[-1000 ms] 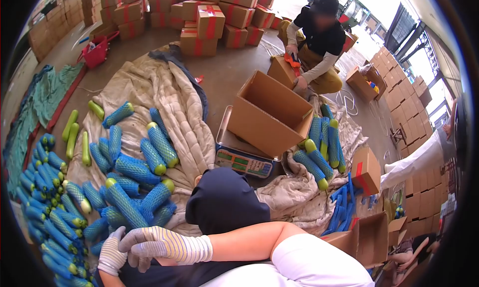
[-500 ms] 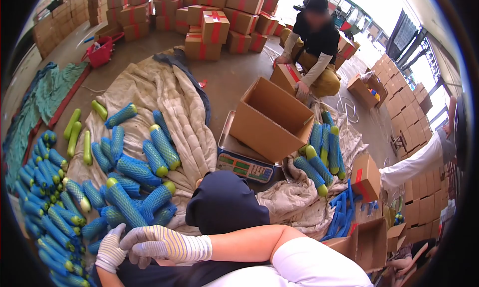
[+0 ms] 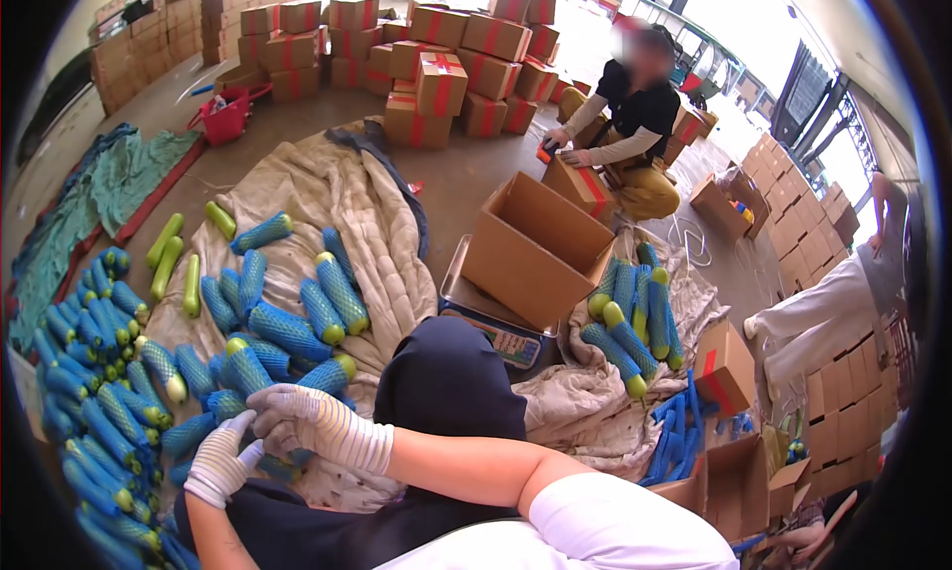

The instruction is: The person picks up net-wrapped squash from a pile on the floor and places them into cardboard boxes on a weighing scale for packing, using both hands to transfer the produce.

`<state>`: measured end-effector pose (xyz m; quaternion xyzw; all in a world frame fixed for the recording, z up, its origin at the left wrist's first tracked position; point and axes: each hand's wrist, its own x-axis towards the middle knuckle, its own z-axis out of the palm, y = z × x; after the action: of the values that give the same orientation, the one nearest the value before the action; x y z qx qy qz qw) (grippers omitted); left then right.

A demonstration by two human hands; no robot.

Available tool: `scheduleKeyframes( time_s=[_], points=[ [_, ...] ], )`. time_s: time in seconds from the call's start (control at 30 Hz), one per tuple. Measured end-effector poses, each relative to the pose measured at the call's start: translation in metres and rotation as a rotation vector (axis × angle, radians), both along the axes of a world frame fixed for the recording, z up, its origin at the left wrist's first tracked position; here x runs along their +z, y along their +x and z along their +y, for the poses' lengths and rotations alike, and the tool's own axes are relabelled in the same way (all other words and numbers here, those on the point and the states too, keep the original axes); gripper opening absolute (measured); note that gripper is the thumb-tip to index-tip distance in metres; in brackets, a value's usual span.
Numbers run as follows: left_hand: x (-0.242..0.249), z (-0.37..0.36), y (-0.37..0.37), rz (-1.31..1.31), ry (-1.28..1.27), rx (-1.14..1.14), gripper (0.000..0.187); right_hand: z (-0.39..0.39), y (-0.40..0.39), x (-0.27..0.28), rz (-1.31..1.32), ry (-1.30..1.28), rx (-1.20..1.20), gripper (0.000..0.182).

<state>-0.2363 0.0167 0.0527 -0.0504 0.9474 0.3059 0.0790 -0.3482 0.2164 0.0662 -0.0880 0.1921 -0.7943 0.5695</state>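
My left hand (image 3: 220,465), in a striped knit glove, is at the lower left with thumb and fingers apart. My right hand (image 3: 322,427), gloved alike, reaches across from the right, its fingers loosely bent and close to the left fingertips. Nothing shows between the fingers of either hand. Just beyond them lie several long green gourds (image 3: 290,324) in blue foam net sleeves, on a beige quilt (image 3: 327,198). An open cardboard box (image 3: 531,258) rests on a digital scale (image 3: 514,346) ahead. My dark-clothed knee (image 3: 451,377) partly covers the scale's front.
Netted gourds (image 3: 89,401) are heaped at left; more (image 3: 640,317) lie right of the scale. A co-worker (image 3: 635,124) crouches behind it at a taped box (image 3: 583,188). Taped cartons (image 3: 436,84) stand stacked behind. Blue net sleeves (image 3: 677,436) lie at right.
My hands have shifted slightly, and the left thumb now stands apart. The co-worker's hand now holds an orange-and-black tool over the box. My view has tilted a little.
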Motion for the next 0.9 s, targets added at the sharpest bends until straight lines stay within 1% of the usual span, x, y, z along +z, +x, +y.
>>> scheduleKeyframes(
  time_s=[0.03, 0.07, 0.13, 0.17, 0.2, 0.27, 0.3, 0.33, 0.4, 0.43, 0.5, 0.53, 0.57, 0.67, 0.73, 0.8, 0.87, 0.9],
  points=[
    [0.006, 0.001, 0.003, -0.008, -0.012, -0.014, 0.05, -0.005, 0.008, -0.013, -0.185, -0.185, 0.073, 0.035],
    [0.011, 0.003, 0.003, -0.012, -0.023, -0.028, 0.05, -0.005, 0.016, -0.024, -0.18, -0.184, 0.074, 0.035],
    [0.013, 0.006, 0.009, 0.027, 0.011, 0.01, 0.049, -0.002, 0.036, -0.032, -0.275, -0.196, 0.184, 0.039],
    [0.013, 0.007, 0.013, 0.062, 0.045, 0.049, 0.049, 0.003, 0.042, -0.037, -0.465, -0.325, 0.329, 0.039],
    [0.015, 0.008, 0.017, 0.086, 0.006, 0.031, 0.048, 0.008, 0.042, -0.032, -0.403, -0.223, 0.296, 0.039],
    [0.022, 0.012, 0.022, 0.107, 0.012, 0.032, 0.048, 0.013, 0.037, -0.016, -0.39, -0.143, 0.226, 0.03],
    [0.019, 0.01, 0.026, 0.115, 0.044, 0.043, 0.048, 0.024, 0.035, 0.01, -0.282, -0.132, 0.179, 0.032],
    [0.018, 0.01, 0.03, 0.113, 0.046, 0.041, 0.048, 0.022, 0.034, 0.01, -0.163, -0.099, 0.099, 0.036],
    [0.018, 0.01, 0.036, 0.121, 0.113, 0.071, 0.048, 0.024, 0.034, 0.02, -0.123, -0.116, 0.066, 0.038],
    [0.021, 0.012, 0.038, 0.135, 0.096, 0.072, 0.048, 0.025, 0.036, 0.027, -0.13, -0.111, 0.07, 0.038],
    [0.031, 0.013, 0.045, 0.144, 0.086, 0.066, 0.049, 0.029, 0.037, 0.042, -0.056, -0.204, 0.128, 0.038],
    [0.032, 0.014, 0.046, 0.162, 0.072, 0.054, 0.049, 0.031, 0.033, 0.048, -0.063, -0.196, 0.141, 0.038],
    [0.032, 0.014, 0.048, 0.216, 0.052, 0.052, 0.051, 0.033, 0.028, 0.055, 0.106, -0.154, 0.138, 0.038],
    [0.047, 0.018, 0.052, 0.247, 0.136, 0.148, 0.052, 0.032, 0.0, 0.069, 0.575, 0.004, 0.127, 0.041],
    [0.051, 0.012, 0.056, 0.343, 0.184, 0.249, 0.052, 0.019, -0.023, 0.064, 0.675, 0.021, 0.071, 0.04],
    [0.063, 0.001, 0.068, 0.433, 0.156, 0.356, 0.053, 0.003, -0.041, 0.061, 0.65, -0.013, 0.025, 0.039],
    [0.059, -0.013, 0.087, 0.591, 0.327, 0.587, 0.052, -0.013, -0.051, 0.05, 0.394, -0.136, 0.042, 0.04],
    [0.05, -0.021, 0.099, 0.684, 0.467, 0.706, 0.05, -0.021, -0.056, 0.04, 0.176, -0.171, 0.074, 0.042]
  ],
)
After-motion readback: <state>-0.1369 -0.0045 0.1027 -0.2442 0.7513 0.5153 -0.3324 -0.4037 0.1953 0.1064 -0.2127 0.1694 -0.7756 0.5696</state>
